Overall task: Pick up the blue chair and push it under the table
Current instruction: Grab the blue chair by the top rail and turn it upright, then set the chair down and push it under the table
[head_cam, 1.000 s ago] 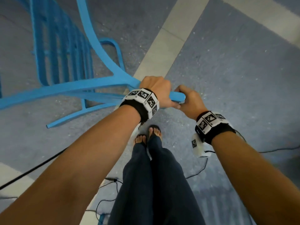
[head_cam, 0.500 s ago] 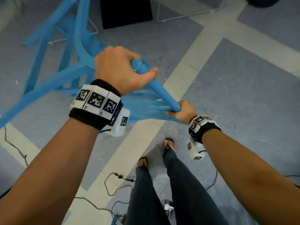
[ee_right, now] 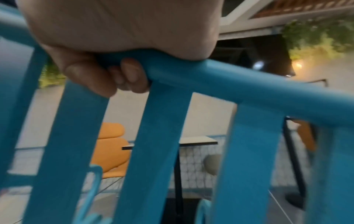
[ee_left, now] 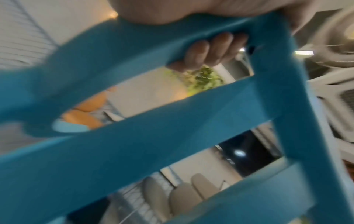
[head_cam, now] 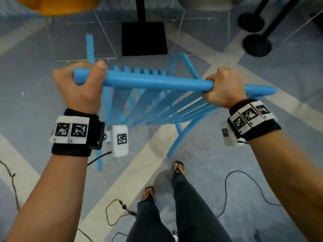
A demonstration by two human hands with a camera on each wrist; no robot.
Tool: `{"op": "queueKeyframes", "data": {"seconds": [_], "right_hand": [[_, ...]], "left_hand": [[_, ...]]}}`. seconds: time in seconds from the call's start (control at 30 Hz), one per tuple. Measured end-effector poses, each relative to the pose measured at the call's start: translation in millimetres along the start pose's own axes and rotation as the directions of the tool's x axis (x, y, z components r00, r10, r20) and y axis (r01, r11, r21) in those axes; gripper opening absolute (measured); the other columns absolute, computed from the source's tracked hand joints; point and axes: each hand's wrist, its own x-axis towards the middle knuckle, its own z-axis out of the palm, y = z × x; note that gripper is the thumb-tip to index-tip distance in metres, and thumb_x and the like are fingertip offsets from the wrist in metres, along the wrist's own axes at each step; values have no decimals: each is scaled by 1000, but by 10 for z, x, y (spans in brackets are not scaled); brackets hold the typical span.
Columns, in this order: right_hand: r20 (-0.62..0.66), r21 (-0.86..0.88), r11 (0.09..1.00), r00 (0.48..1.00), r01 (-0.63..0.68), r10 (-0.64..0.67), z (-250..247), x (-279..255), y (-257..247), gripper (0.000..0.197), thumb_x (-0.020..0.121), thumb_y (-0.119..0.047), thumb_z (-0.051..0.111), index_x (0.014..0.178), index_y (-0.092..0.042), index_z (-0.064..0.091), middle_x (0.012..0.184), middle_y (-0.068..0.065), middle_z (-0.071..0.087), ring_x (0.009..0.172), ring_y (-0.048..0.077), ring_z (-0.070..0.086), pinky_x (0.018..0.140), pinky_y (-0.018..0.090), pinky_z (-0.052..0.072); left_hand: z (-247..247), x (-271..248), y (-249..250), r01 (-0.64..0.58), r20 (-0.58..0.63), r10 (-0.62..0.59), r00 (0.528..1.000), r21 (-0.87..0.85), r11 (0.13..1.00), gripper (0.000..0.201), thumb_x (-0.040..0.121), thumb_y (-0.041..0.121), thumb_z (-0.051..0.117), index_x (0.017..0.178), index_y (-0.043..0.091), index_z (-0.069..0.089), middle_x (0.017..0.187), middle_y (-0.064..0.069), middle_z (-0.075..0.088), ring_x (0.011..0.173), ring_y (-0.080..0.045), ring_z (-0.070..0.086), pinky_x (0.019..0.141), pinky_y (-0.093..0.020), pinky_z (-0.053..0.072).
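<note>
The blue chair (head_cam: 150,84) with a slatted back stands roughly upright in front of me, its top rail running across the head view. My left hand (head_cam: 83,84) grips the left end of that rail, fingers curled under it (ee_left: 208,51). My right hand (head_cam: 223,88) grips the rail near its right end, fingers wrapped round it (ee_right: 130,75). Ahead stands the table, seen by its black post and square base (head_cam: 144,38); in the right wrist view its white top (ee_right: 199,140) shows between the chair slats (ee_right: 153,151).
An orange chair (head_cam: 57,6) stands at the far left, two black round stanchion bases (head_cam: 257,44) at the far right. Thin wire chair legs (head_cam: 104,28) flank the table base. Black cables (head_cam: 244,180) lie on the grey carpet near my feet (head_cam: 179,167).
The chair has been swung from lying tilted to upright and turned so its top rail is level. My hands have moved apart to the rail's two ends. The view has risen toward the table base.
</note>
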Motion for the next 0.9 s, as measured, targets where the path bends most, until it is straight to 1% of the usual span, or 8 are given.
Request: {"op": "queueKeyframes", "data": {"seconds": [0.1,0.2,0.3,0.43,0.47,0.67,0.77,0.9], "right_hand": [[-25,-70,996,998,62,-64,26,-78,-382,42,52,-30,43,76,-9,71,76,22,61,75,40,58,60,31,31],[1,-114,993,999,34,-34,194,-149,-670,28,55,-27,51,71,-13,70,70,15,57,67,33,53,58,29,28],[9,-125,992,1000,-23,24,408,-232,-749,22,55,-22,58,69,-9,70,62,10,49,62,30,49,56,28,27],[-11,-98,991,996,-90,90,683,-380,-851,21,55,-23,59,67,-9,69,62,6,43,60,32,54,53,28,29],[8,-95,991,995,-96,97,781,-432,-895,18,56,-22,63,68,-10,69,63,6,43,60,32,54,53,28,30],[56,-67,991,991,-115,119,1144,-561,-979,13,59,-22,64,67,-12,67,60,2,41,57,25,47,52,26,27],[29,-42,997,998,-58,59,1121,-538,-956,11,54,-23,62,58,-12,64,52,0,37,54,24,44,48,23,25],[-27,1,995,995,96,-96,1123,-664,-597,30,61,-44,50,67,-15,57,63,3,57,67,24,52,49,25,30]], "left_hand": [[-341,-112,-283,158,-142,-173,975,-112,981,13,60,39,55,54,39,66,41,24,56,36,7,46,42,-20,31],[-632,-208,-733,399,-259,-414,872,-110,910,28,49,44,52,60,18,49,55,11,49,49,1,45,51,-15,35],[-707,-300,-1037,495,-239,-492,837,-53,867,47,53,40,51,75,-1,50,63,0,42,58,-8,41,53,-13,35],[-744,-322,-1227,559,-280,-570,772,-127,819,13,59,24,52,50,16,57,50,5,55,48,-3,48,52,-16,38],[-783,-343,-1290,567,-284,-581,763,-139,812,24,62,19,49,40,20,57,41,10,55,43,1,48,51,-16,38],[-901,-438,-1551,568,-242,-573,783,-96,817,38,64,13,43,30,23,56,32,11,55,41,-1,50,55,-22,43],[-893,-418,-1552,552,-281,-509,814,99,828,34,66,19,45,36,25,61,37,10,60,45,-3,55,57,-23,44],[-766,-463,-1300,300,-281,-154,947,611,732,29,71,29,50,64,7,69,65,-20,68,79,-35,61,71,-37,46]]}}
